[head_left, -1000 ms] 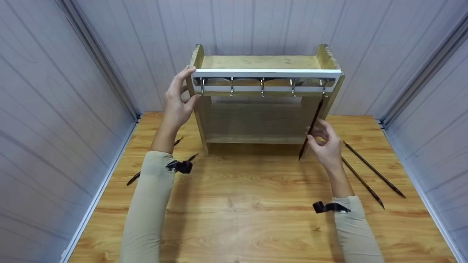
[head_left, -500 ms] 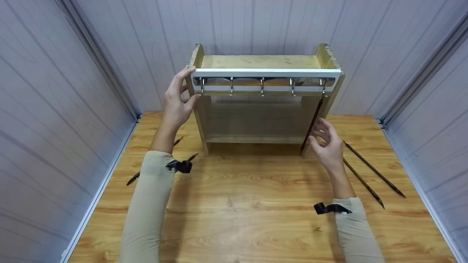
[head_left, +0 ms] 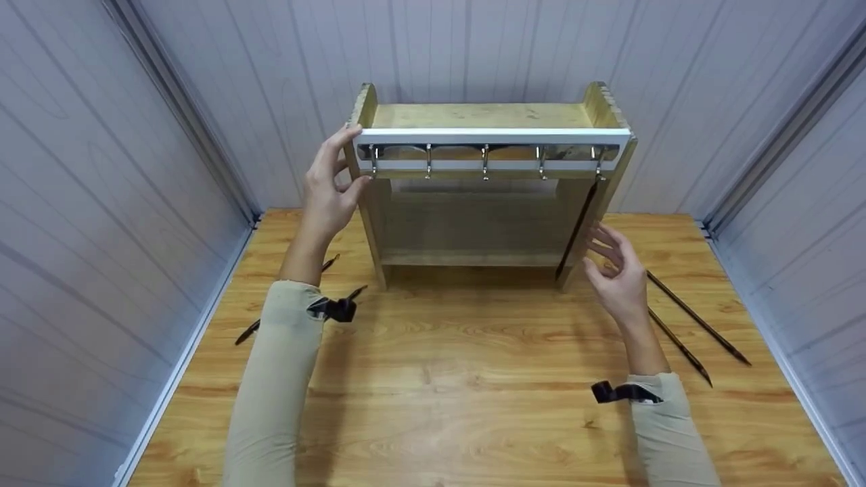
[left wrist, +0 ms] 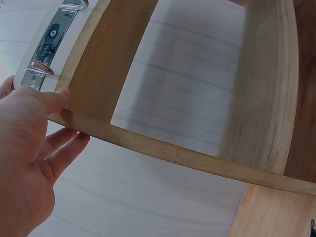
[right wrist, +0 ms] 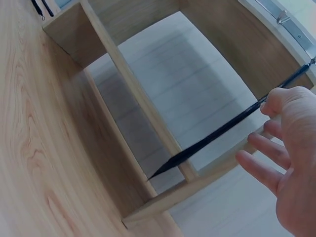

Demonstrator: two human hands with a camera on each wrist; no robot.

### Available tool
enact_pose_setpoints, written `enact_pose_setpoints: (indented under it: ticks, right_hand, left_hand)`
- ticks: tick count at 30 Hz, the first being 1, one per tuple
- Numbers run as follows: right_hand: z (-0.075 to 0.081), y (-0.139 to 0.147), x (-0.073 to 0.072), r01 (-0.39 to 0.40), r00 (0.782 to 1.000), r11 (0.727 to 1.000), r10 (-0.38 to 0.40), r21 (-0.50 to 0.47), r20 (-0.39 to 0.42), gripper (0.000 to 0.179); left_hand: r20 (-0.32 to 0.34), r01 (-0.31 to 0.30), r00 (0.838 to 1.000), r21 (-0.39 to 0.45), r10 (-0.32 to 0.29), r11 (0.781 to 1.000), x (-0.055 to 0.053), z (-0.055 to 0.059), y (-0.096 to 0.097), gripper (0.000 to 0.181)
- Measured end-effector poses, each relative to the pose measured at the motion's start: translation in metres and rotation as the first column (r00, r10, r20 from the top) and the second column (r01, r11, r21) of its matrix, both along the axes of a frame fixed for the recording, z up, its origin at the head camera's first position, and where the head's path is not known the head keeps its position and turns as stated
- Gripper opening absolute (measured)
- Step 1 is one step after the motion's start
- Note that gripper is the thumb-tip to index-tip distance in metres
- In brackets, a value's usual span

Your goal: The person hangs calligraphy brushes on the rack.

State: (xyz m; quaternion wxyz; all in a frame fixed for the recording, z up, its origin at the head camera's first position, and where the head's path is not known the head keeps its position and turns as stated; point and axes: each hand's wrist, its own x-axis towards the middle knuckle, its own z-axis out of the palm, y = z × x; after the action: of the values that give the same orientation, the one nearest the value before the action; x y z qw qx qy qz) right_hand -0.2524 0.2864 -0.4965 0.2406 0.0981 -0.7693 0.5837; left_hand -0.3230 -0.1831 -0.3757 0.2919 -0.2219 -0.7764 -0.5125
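A wooden shelf (head_left: 473, 257) stands against the back wall, with a white hook rack (head_left: 487, 136) along its upper front. From the rack's rightmost hook hangs a dark calligraphy brush (head_left: 577, 230), its pointed tip down; the right wrist view shows this brush (right wrist: 217, 132) slanting across the shelf. My left hand (head_left: 330, 186) grips the shelf's left side board at the rack's end, thumb in front and fingers (left wrist: 69, 148) behind. My right hand (head_left: 619, 270) is beside the brush and the right side board, fingers spread and loosely bent, holding nothing.
Two more brushes (head_left: 700, 318) lie on the wood-grain surface (head_left: 433, 406) at the right. Others, such as one brush (head_left: 247, 331), lie at the left, partly hidden by my left arm. Panelled walls (head_left: 101, 203) enclose the back and sides.
My right hand has let go of the brush and moved a little to the right. The brush now hangs by itself from the hook. My left hand has stayed in place.
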Motion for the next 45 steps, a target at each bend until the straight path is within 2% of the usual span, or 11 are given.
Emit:
enact_pose_setpoints:
  ticks: [12, 18, 26, 31, 37, 45]
  right_hand:
    - [-0.014, 0.030, 0.013, 0.057, 0.998, 0.998, -0.056, 0.031, -0.025, 0.057]
    - [-0.025, 0.050, 0.025, 0.102, 0.994, 0.991, -0.105, 0.087, 0.030, 0.057]
    - [-0.044, 0.080, 0.041, 0.133, 0.978, 0.972, -0.160, 0.191, 0.134, 0.062]
    - [-0.052, 0.097, 0.053, 0.157, 0.970, 0.959, -0.194, 0.235, 0.143, 0.064]
    - [-0.052, 0.115, 0.057, 0.169, 0.969, 0.954, -0.206, 0.248, 0.133, 0.065]
    - [-0.045, 0.128, 0.060, 0.125, 0.944, 0.919, -0.226, 0.374, 0.239, 0.072]
  left_hand:
    - [0.009, -0.022, 1.000, -0.020, 0.022, 1.000, 0.001, 0.003, 0.001, 0.063]
    - [0.021, -0.030, 0.999, -0.020, 0.030, 0.999, 0.001, 0.002, 0.003, 0.064]
    - [0.004, -0.024, 1.000, -0.029, 0.024, 0.999, -0.001, 0.001, 0.005, 0.063]
    - [0.001, -0.031, 1.000, -0.046, 0.031, 0.998, 0.000, 0.002, 0.005, 0.063]
    - [0.007, -0.036, 0.999, -0.032, 0.036, 0.999, 0.003, 0.004, 0.004, 0.064]
    - [0.001, -0.026, 1.000, -0.029, 0.026, 0.999, 0.000, 0.003, 0.003, 0.063]
